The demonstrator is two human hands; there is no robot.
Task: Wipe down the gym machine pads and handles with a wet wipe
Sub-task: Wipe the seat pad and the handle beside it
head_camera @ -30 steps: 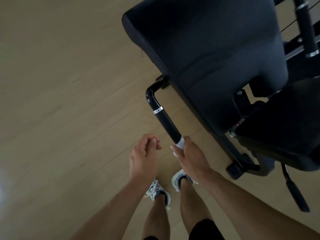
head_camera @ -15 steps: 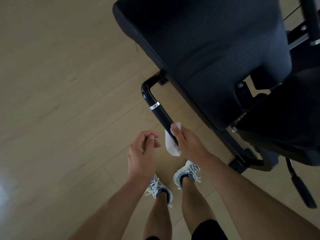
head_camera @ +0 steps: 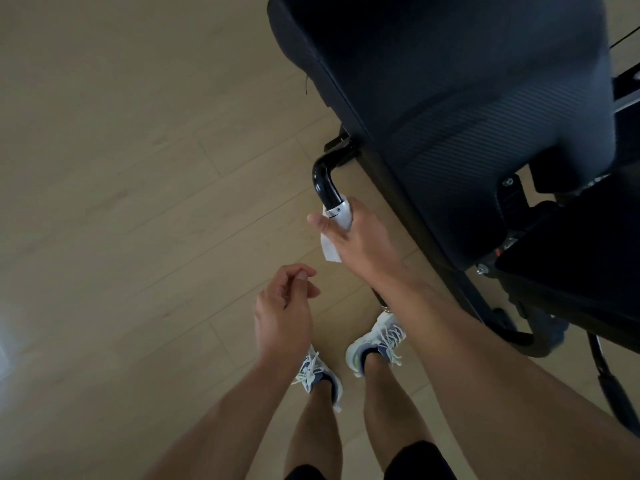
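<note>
One wet wipe [head_camera: 337, 221] sits wrapped round the handle [head_camera: 327, 187] inside my right grip [head_camera: 358, 239], my left grip [head_camera: 284, 306] loosely curled and empty below it; next, I judge, slide toward the bend above.

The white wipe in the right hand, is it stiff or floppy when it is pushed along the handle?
Probably floppy: the wet wipe wraps around the handle under the right hand, and its free corner hangs limp below the thumb. It likely slides easily, since the handle looks glossy. It may bunch if the grip loosens.
</note>
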